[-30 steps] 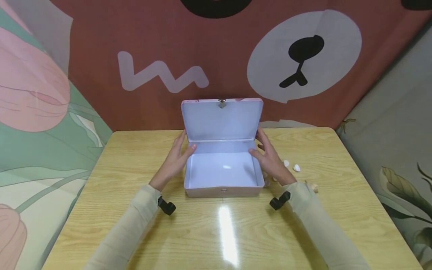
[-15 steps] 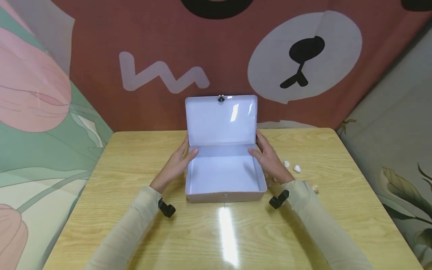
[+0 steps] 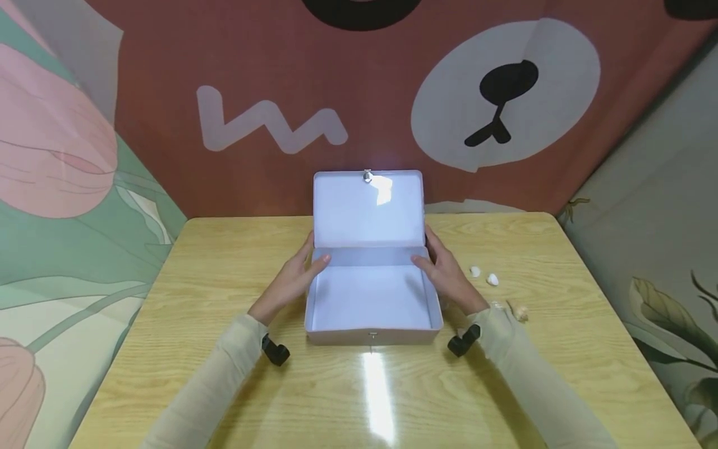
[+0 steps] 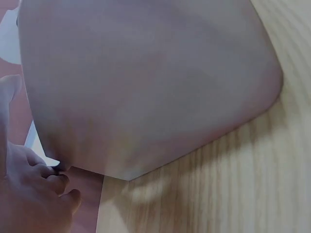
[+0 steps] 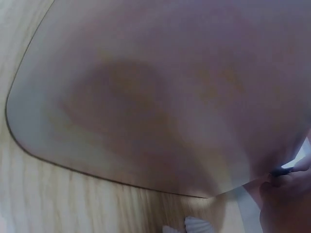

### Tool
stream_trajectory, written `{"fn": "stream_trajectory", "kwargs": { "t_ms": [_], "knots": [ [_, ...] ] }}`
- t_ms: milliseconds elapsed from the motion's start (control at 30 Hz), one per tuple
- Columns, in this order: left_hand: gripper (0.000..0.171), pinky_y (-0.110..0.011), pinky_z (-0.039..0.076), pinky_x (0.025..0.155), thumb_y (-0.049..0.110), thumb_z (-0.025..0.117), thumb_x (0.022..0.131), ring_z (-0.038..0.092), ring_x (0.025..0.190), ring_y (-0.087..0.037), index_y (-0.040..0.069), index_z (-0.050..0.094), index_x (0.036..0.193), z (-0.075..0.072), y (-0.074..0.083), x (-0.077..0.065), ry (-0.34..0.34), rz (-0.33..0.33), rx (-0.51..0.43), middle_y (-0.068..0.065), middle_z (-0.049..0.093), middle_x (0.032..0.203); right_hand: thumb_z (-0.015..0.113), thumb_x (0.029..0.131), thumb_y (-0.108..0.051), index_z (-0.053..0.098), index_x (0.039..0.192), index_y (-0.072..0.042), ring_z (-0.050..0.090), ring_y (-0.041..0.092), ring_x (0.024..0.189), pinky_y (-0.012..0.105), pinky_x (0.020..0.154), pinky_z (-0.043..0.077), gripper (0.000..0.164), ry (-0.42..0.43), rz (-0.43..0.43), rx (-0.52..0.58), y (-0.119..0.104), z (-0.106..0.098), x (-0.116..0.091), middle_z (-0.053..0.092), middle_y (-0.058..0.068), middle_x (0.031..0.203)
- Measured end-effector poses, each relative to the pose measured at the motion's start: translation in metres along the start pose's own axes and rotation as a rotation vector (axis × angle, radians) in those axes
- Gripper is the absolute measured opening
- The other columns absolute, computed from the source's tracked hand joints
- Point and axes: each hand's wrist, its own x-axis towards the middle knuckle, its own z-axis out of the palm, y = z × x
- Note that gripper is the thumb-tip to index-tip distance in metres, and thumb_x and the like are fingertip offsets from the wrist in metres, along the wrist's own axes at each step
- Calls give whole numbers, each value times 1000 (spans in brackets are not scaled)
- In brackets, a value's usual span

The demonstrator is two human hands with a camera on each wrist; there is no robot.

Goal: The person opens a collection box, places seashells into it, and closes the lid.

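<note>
A hinged tin box (image 3: 373,299) with a pale inside stands at the middle of the table, nothing lying in it. Its lid (image 3: 359,212) is raised at the back, a small metal clasp (image 3: 368,176) at the top edge. My left hand (image 3: 290,279) grips the left wall near the hinge, thumb over the rim. On the opposite wall, my right hand (image 3: 451,280) holds the box the same way. Both wrist views show mostly the pinkish outer walls of the box (image 4: 146,87); fingers of the right hand (image 5: 289,201) show at its hinge corner.
White seashells (image 3: 492,279) lie on the wooden table (image 3: 235,374) right of the box, partly behind my right hand. A tan shell-like piece (image 3: 520,312) lies beside my right sleeve. A printed reddish-brown cloth (image 3: 269,181) hangs behind the table's far edge.
The box has slid towards me, and its lid has tipped further back. Both hands have come slightly nearer with it, keeping their hold on the side walls.
</note>
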Motion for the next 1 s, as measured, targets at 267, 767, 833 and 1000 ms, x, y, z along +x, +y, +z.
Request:
{"fn": "stream_trajectory", "kwargs": {
  "t_ms": [267,767,833,1000],
  "knots": [
    [88,-62,22,134,53,51,110,12,168,-37,19,1,173,2,-7,-2,-4,17,34,-6,5,182,54,112,-27,0,174,-25,16,39,167,62,133,26,82,9,31,-38,0,5,-4,7,7,182],
    [92,-59,15,136,51,51,111,5,169,-36,10,-3,172,6,-10,-2,-52,47,86,-13,-2,182,51,114,-32,5,173,-11,18,41,166,61,134,25,78,19,36,-37,4,3,-7,12,17,181],
    [93,-58,14,137,52,52,110,4,169,-36,9,-4,172,8,-10,-2,-56,53,88,-15,-2,181,50,114,-32,5,173,-12,18,41,166,61,134,25,77,25,49,-34,4,3,-8,13,17,180],
    [92,-60,13,137,51,50,111,4,169,-36,8,-4,172,7,-12,-7,-41,57,110,-16,-2,181,46,115,-36,7,173,-10,17,39,167,60,135,24,75,12,86,-13,5,8,-7,12,16,181]
  ]
}}
